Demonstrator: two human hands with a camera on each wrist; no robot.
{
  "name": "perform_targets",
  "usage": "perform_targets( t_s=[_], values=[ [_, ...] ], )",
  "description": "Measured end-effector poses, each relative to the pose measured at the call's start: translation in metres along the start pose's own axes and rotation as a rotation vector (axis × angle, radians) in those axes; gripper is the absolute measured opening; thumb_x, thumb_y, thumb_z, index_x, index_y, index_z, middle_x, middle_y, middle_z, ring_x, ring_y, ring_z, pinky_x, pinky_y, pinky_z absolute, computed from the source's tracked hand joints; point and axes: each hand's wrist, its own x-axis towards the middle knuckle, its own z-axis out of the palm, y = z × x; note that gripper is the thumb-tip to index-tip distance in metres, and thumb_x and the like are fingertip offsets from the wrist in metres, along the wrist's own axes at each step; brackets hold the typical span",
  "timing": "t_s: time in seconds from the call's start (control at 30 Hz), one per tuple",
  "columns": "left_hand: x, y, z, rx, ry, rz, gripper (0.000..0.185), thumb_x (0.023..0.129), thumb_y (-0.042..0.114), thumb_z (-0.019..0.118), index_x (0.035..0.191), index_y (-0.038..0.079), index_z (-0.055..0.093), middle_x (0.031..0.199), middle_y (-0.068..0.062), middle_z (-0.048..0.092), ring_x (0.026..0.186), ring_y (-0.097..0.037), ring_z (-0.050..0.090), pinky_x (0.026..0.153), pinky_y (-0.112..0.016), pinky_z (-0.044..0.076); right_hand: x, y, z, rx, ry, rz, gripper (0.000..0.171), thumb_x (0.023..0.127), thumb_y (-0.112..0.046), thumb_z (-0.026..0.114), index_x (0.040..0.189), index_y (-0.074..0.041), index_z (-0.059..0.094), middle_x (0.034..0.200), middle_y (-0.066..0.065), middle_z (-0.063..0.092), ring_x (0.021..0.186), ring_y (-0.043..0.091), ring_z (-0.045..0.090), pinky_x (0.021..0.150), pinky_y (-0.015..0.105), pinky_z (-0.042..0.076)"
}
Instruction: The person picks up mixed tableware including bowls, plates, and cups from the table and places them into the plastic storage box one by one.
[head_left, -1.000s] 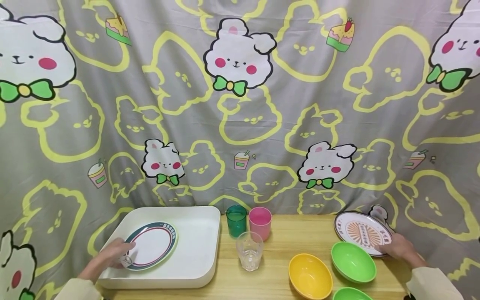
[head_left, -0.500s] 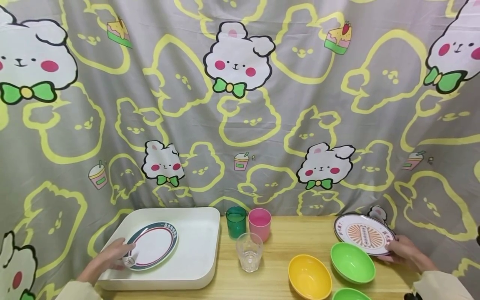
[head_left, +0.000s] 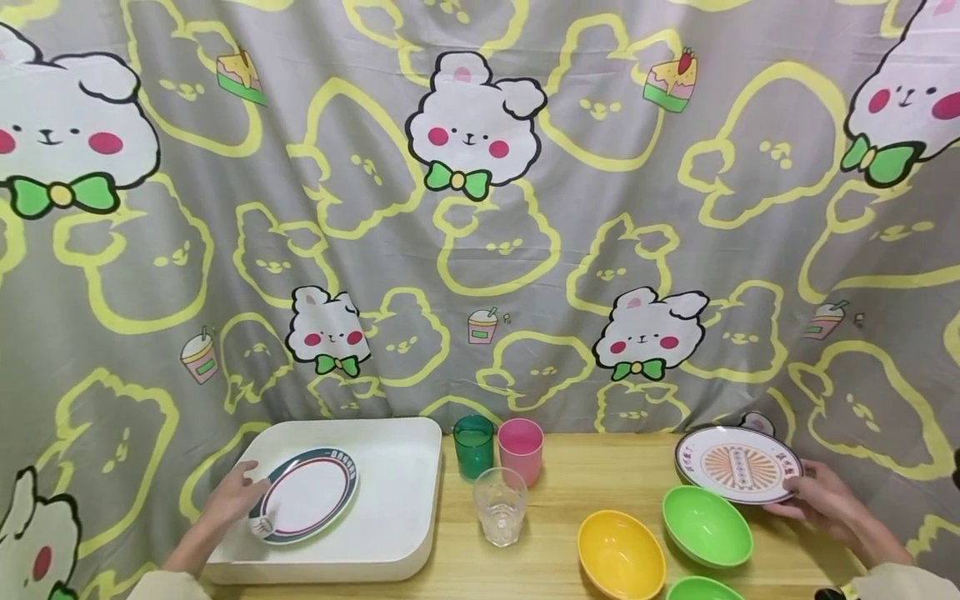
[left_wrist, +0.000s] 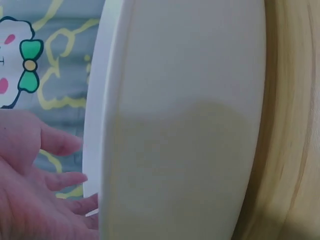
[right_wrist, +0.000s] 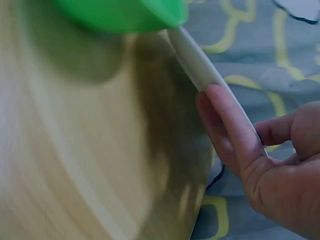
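Observation:
A white plate with a teal and red rim (head_left: 307, 496) lies in the white tray (head_left: 405, 467) at the left. My left hand (head_left: 243, 492) rests at the plate's left edge with relaxed, straight fingers; the left wrist view shows that hand (left_wrist: 50, 175) spread beside the tray's wall (left_wrist: 185, 125). At the right, my right hand (head_left: 797, 490) grips the near-right rim of an orange-patterned plate (head_left: 738, 464), held just above the table. In the right wrist view its fingers (right_wrist: 225, 115) lie along the plate's rim (right_wrist: 195, 57).
A dark green cup (head_left: 473, 446), a pink cup (head_left: 521, 448) and a clear glass (head_left: 499, 505) stand mid-table. A yellow bowl (head_left: 620, 554) and two green bowls (head_left: 707, 525) (head_left: 701, 589) sit front right. A cartoon-print curtain (head_left: 480, 208) hangs behind the wooden table (head_left: 570, 492).
My right hand has taken the patterned plate by its rim and raised it slightly off the table. My left hand has released the plate in the tray and slid to its left edge.

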Motion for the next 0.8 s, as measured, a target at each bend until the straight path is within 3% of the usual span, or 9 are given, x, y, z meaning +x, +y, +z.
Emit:
perform_targets(
  t_s=[0.13,0.23,0.47,0.6,0.7,0.8],
  values=[
    [0.001,0.006,0.000,-0.003,0.044,0.016,0.052,0.105,0.016,0.049,0.141,-0.018,0.034,0.132,-0.047,0.047,0.123,-0.062,0.046,0.100,-0.067,0.044,-0.008,-0.009,-0.003,0.037,0.035,-0.026,0.082,0.093,0.017,0.032,0.140,0.017,-0.035,0.104,0.025,0.051,0.082,0.020,0.072,0.088,0.044,0.060],
    [0.000,0.019,0.001,-0.025,0.079,0.027,0.048,0.106,0.017,0.048,0.139,-0.016,0.040,0.132,-0.043,0.051,0.124,-0.060,0.048,0.100,-0.066,0.045,-0.012,-0.018,-0.001,0.036,0.062,-0.046,0.083,0.096,0.014,0.032,0.141,0.012,-0.037,0.104,0.023,0.050,0.081,0.019,0.072,0.087,0.044,0.061],
    [-0.007,0.053,0.010,-0.114,0.141,0.089,0.041,0.107,0.015,0.050,0.139,-0.011,0.048,0.136,-0.038,0.053,0.121,-0.054,0.056,0.094,-0.051,0.054,-0.020,-0.035,0.011,-0.045,0.142,-0.159,0.076,0.101,0.008,0.032,0.143,0.015,-0.032,0.108,0.028,0.048,0.078,0.013,0.071,0.081,0.043,0.063],
    [-0.011,0.067,0.017,-0.225,0.110,0.110,0.047,0.110,0.018,0.047,0.148,-0.007,0.037,0.141,-0.038,0.049,0.126,-0.054,0.053,0.093,-0.047,0.056,-0.027,-0.038,0.019,-0.021,0.194,-0.201,0.077,0.103,0.004,0.034,0.149,0.011,-0.027,0.096,0.006,0.059,0.075,0.013,0.072,0.075,0.041,0.064],
    [-0.014,0.078,0.021,-0.317,0.085,0.126,0.052,0.111,0.021,0.045,0.153,-0.005,0.030,0.145,-0.039,0.044,0.129,-0.054,0.050,0.093,-0.050,0.058,-0.032,-0.040,0.024,0.061,0.205,-0.212,0.080,0.104,0.002,0.036,0.154,0.003,-0.027,0.088,-0.011,0.062,0.074,0.013,0.073,0.073,0.038,0.064],
    [-0.016,0.090,0.026,-0.370,0.062,0.132,0.056,0.112,0.026,0.044,0.156,-0.003,0.026,0.148,-0.038,0.040,0.132,-0.053,0.047,0.097,-0.053,0.056,-0.039,-0.042,0.029,0.152,0.212,-0.221,0.080,0.105,0.000,0.037,0.158,-0.005,-0.023,0.085,-0.013,0.065,0.073,0.013,0.073,0.072,0.036,0.064]
  ],
)
